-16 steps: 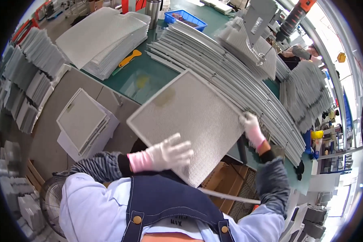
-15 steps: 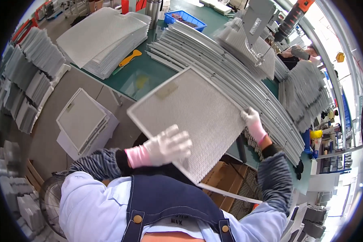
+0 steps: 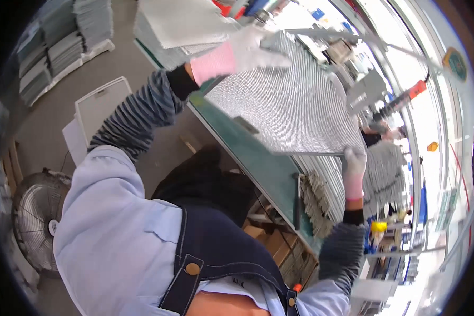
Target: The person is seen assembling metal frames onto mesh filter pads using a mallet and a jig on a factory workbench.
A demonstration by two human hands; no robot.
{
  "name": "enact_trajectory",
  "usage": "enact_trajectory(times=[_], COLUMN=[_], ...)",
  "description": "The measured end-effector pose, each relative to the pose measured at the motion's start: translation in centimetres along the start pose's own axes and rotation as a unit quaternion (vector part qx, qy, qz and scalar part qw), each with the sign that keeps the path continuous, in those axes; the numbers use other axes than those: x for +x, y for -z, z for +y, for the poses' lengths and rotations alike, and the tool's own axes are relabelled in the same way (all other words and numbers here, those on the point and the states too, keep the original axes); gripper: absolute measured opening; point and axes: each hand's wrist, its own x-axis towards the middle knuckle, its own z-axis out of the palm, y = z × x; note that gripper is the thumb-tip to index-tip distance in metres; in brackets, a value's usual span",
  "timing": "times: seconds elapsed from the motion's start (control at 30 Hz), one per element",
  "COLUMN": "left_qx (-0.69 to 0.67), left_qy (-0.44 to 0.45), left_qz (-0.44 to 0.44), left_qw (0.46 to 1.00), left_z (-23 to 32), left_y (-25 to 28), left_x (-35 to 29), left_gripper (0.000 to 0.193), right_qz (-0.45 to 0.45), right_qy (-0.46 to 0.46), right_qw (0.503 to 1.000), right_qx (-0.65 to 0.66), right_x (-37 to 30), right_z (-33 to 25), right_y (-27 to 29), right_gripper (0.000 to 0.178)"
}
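Above the green workbench, left hand and right hand each grip the mesh filter panel; it is lifted, tilted.

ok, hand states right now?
Left hand: closed on the mesh filter panel, top edge.
Right hand: gripping the panel's lower corner.

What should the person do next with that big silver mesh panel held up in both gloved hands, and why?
Probably lower it back toward the green table. The rectangular silver mesh panel is tilted in the air, clear of the table, with the left hand in a white glove spread on its upper edge and the right hand gripping its lower corner. Both hands are occupied, so setting it down flat seems the likeliest small step.
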Motion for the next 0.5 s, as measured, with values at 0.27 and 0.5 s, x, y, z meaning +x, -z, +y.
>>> enact_trajectory(times=[0.27,0.5], left_qx=[-0.124,-0.008], left_qy=[0.008,0.061], left_qz=[-0.003,-0.082], left_qw=[0.992,0.995], left_z=[3.8,4.6], left_y=[-1.8,-5.5], left_x=[1.9,3.4], left_gripper=[0.033,0.031], right_qz=[0.044,0.176], right_qy=[0.064,0.02], right_qw=[0.997,0.973], right_qx=[0.018,0.144], right_x=[-2.1,-4.2], right_z=[-1.2,6.3], right_y=[1.7,3.6], right_gripper=[0.037,0.045])
